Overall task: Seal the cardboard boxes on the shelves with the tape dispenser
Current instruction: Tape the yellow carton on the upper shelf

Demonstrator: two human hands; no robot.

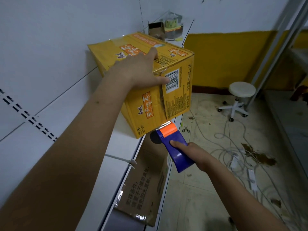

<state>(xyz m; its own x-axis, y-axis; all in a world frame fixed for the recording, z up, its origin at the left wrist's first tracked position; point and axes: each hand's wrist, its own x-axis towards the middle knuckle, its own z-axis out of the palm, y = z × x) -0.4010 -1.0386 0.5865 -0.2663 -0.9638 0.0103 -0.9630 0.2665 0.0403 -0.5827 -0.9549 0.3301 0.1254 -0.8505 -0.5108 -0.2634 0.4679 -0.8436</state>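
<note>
Yellow cardboard box (150, 84) printed with orange and white lettering is sitting on a white shelf (121, 142), turned at an angle so that one lower corner is overhanging the shelf's front edge. The person's left hand (141, 69) is lying on top of the box with fingers spread flat, the thumb reaching down over the near top edge beside a barcode label — pressing on the box rather than gripping it. The right hand (191, 152) is gripping the handle of a blue tape dispenser (173, 144) with an orange front piece, the thumb lying along the handle's upper face. The dispenser's toothed metal blade is sitting against the bottom edge of the box's end face, where a strip of clear tape is running down the centre seam. On the shelf below, a brown cardboard box (143, 184) with taped flaps is lying. Further back on the upper shelf, a small open carton (156, 30) and a roll of tape (170, 22) are standing. On the tiled floor to the right — a white stool (240, 99), black scissors (185, 129) and tangled white cables (233, 147).
</note>
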